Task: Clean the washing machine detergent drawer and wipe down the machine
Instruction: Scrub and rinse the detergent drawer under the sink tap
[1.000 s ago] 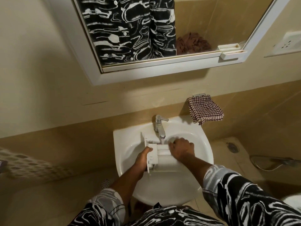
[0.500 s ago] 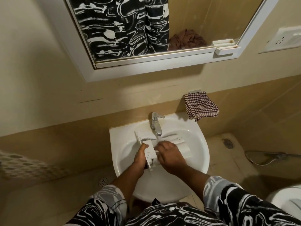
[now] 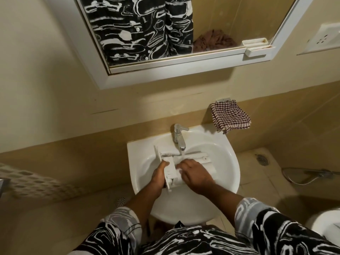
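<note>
Where the wall runs off at the far left, a blurred perforated surface shows. Further in, your left hand grips the front end of the white detergent drawer, thumb on its face panel and fingers wrapped behind. The drawer lies across the bowl of the white sink, its long body pointing right, just below the spout of the chrome tap. Your right hand rests on the drawer's middle with its fingers bent down into it. They are blurred, so you cannot tell whether they pinch anything. Just above the sink's back right corner a checked cloth hangs on the wall. Further right, a floor drain sits in the tiles, with a metal hose looping near it.
</note>
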